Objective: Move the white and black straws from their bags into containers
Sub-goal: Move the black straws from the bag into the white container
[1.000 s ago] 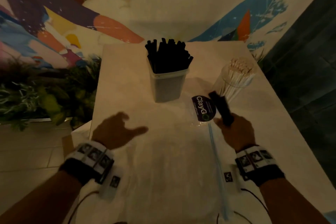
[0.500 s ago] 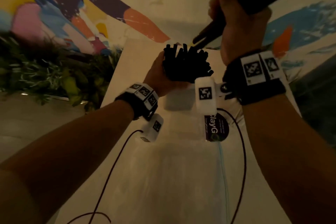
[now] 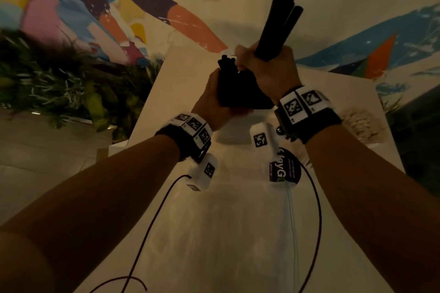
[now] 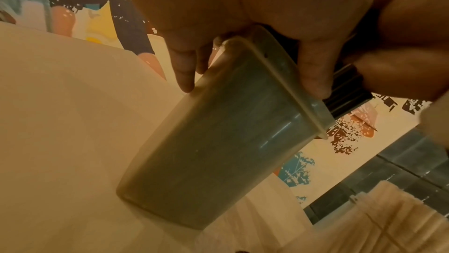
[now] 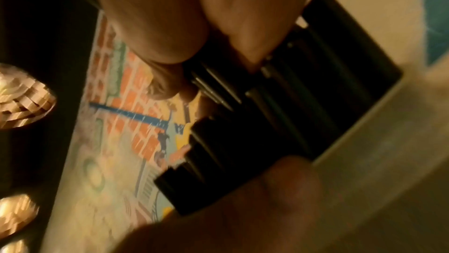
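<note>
Container [image 3: 234, 134] mostly behind both wrists; white straws [image 3: 363, 126] partly behind right forearm.

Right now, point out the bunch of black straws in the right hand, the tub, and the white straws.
Black straws [image 3: 277, 28], head view, mid-bunch.
Tub [image 4: 218, 142], left wrist view, side wall.
White straws [image 3: 362, 126], head view, tips.

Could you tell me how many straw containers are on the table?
2: the grey tub of black straws under the left hand, and the clear container of white straws at far right.
</note>
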Action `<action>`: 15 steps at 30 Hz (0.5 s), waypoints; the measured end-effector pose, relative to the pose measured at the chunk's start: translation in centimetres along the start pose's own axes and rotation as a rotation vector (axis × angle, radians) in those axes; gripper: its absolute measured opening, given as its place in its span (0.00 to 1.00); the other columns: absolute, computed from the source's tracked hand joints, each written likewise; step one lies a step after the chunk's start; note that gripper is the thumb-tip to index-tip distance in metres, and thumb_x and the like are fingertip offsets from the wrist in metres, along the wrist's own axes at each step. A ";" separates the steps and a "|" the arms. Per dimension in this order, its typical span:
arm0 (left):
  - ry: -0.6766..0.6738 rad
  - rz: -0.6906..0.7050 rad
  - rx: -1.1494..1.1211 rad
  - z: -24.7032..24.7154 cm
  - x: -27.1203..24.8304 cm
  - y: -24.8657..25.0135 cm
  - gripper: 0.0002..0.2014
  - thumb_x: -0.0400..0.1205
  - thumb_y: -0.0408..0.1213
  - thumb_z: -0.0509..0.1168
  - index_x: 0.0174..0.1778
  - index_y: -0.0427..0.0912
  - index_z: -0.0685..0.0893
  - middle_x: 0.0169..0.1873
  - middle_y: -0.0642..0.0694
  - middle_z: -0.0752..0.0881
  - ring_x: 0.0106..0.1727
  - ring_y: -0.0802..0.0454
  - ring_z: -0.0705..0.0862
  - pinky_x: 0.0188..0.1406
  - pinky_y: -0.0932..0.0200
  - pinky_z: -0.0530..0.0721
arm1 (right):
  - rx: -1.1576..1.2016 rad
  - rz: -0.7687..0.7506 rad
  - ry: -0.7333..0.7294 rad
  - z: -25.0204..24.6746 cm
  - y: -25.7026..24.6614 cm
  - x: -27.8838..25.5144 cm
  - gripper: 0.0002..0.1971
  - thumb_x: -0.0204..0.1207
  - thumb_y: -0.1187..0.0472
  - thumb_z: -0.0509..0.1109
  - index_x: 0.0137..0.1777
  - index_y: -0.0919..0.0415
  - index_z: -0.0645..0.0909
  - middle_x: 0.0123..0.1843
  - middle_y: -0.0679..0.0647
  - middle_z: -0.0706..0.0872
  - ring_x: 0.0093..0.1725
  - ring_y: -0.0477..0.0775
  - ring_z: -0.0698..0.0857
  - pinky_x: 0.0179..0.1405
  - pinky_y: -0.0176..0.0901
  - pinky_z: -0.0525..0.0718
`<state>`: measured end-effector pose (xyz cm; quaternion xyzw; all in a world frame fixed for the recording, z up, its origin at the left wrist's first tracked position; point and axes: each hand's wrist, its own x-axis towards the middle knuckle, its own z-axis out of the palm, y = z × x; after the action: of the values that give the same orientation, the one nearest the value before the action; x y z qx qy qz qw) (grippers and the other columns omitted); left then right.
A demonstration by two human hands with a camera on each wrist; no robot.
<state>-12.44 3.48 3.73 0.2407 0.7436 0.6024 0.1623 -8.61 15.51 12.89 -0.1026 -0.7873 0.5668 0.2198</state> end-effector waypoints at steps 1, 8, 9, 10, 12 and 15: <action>-0.005 -0.001 -0.013 0.0 -0.1 0.0 0.63 0.51 0.60 0.80 0.78 0.54 0.52 0.73 0.52 0.68 0.70 0.51 0.74 0.66 0.41 0.78 | -0.190 0.015 0.022 0.0 0.4 0.1 0.19 0.70 0.45 0.76 0.33 0.62 0.85 0.33 0.58 0.89 0.35 0.57 0.88 0.43 0.55 0.88; -0.003 0.029 -0.026 0.2 0.3 -0.9 0.61 0.50 0.65 0.79 0.76 0.62 0.52 0.74 0.48 0.68 0.73 0.49 0.71 0.68 0.39 0.76 | -0.904 0.104 0.090 -0.6 0.5 -0.1 0.40 0.64 0.22 0.58 0.62 0.54 0.79 0.64 0.56 0.82 0.69 0.63 0.76 0.72 0.71 0.65; -0.013 0.030 -0.035 0.1 0.3 -0.9 0.59 0.51 0.64 0.80 0.76 0.63 0.53 0.74 0.47 0.68 0.73 0.48 0.71 0.68 0.39 0.76 | -0.910 0.162 0.050 -0.8 0.8 -0.4 0.45 0.62 0.21 0.59 0.71 0.53 0.72 0.72 0.56 0.75 0.75 0.63 0.70 0.74 0.73 0.61; -0.022 0.034 -0.034 0.1 0.4 -1.1 0.58 0.52 0.63 0.80 0.75 0.64 0.53 0.74 0.48 0.67 0.74 0.48 0.71 0.68 0.38 0.76 | -0.836 0.173 0.059 -1.1 0.7 -0.5 0.51 0.59 0.20 0.62 0.76 0.53 0.64 0.78 0.55 0.68 0.78 0.63 0.65 0.75 0.73 0.59; -0.027 0.048 0.009 0.0 0.4 -1.2 0.58 0.55 0.63 0.79 0.77 0.62 0.51 0.75 0.48 0.66 0.74 0.49 0.69 0.69 0.40 0.75 | -0.557 0.037 0.193 -1.7 -0.8 -0.5 0.60 0.55 0.23 0.70 0.81 0.54 0.52 0.83 0.55 0.58 0.82 0.58 0.59 0.79 0.66 0.58; -0.033 0.079 0.038 -0.1 0.6 -1.4 0.58 0.58 0.64 0.76 0.79 0.53 0.51 0.76 0.48 0.64 0.75 0.50 0.68 0.70 0.41 0.74 | -0.323 -0.397 0.461 -2.1 -4.2 0.0 0.58 0.63 0.35 0.76 0.80 0.73 0.53 0.82 0.68 0.58 0.81 0.63 0.59 0.79 0.35 0.52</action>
<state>-13.17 3.50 2.44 0.2831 0.7418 0.5901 0.1461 -7.29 15.89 17.40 -0.1062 -0.8011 0.3430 0.4788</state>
